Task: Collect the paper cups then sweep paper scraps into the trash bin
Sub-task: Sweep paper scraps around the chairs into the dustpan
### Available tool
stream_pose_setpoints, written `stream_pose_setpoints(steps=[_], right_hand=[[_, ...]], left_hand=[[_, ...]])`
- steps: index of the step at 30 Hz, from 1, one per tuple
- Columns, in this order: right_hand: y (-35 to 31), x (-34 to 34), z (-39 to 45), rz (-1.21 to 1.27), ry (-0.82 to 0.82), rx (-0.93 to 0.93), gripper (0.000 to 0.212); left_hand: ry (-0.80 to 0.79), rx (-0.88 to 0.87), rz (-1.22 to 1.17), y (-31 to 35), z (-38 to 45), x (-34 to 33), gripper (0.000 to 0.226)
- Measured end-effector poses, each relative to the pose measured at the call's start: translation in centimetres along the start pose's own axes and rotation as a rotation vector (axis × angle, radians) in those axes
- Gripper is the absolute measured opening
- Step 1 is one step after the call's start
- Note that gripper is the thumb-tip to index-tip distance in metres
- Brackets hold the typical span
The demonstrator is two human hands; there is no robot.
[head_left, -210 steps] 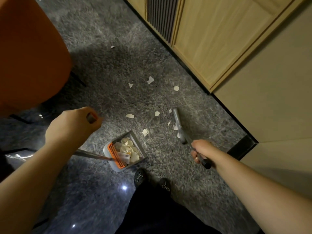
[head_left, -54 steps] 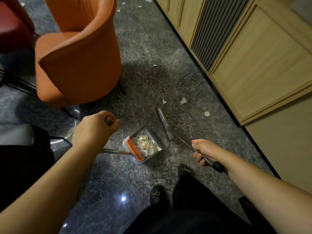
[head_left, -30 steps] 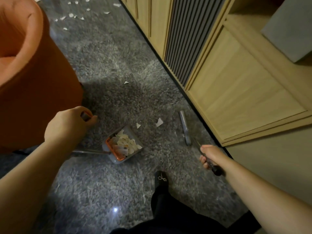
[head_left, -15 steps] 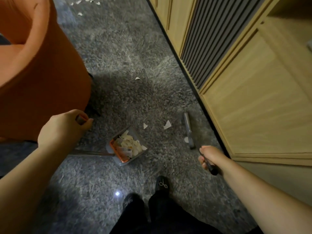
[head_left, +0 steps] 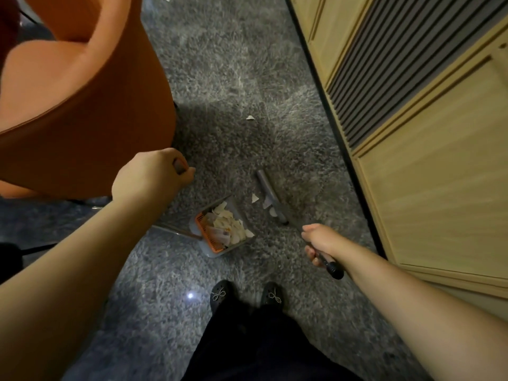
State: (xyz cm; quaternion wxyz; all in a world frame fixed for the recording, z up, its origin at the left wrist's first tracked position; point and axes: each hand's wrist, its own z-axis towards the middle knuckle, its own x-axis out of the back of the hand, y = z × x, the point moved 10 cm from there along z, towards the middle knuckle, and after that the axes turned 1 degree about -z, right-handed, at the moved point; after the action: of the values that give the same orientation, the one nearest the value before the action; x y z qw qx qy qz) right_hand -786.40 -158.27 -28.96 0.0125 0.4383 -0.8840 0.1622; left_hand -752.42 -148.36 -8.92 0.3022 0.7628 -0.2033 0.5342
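Carpet (head_left: pixel 220 64) is mostly swept; my dustpan (head_left: pixel 222 229) holds a pile of scraps. My left hand (head_left: pixel 148 174) grips its handle, my right hand (head_left: pixel 319 243) grips the broom (head_left: pixel 270 199), a few scraps (head_left: pixel 255 198) left beside it.

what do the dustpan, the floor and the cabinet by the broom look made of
Dustpan: seemingly pale grey translucent plastic with an orange comb strip; smooth moulded walls. Floor: polished grey stone or stone-look tile, veined and mirroring a light spot; which one is unclear. Cabinet: light wood or wood-look laminate, matte, with visible grain and a dark slatted panel.
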Motion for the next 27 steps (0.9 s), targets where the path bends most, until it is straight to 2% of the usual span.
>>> stream_pose_setpoints(steps=[10, 22, 27], right_hand=[[-1.3, -7.3, -2.8, -0.136, -0.190, -0.008, 0.032], [0.2, -7.7, -6.1, 0.051, -0.152, -0.018, 0.035], [-0.1, -7.0, -7.8, 0.116, -0.098, 0.002, 0.029]], left_hand=[[0.032, -0.030, 0.004, -1.2, -0.6, -0.1, 0.023], [0.057, -0.023, -0.037, -3.6, -3.4, -0.1, 0.020], [0.105, -0.003, -0.096, -6.3, -4.6, 1.2, 0.018]])
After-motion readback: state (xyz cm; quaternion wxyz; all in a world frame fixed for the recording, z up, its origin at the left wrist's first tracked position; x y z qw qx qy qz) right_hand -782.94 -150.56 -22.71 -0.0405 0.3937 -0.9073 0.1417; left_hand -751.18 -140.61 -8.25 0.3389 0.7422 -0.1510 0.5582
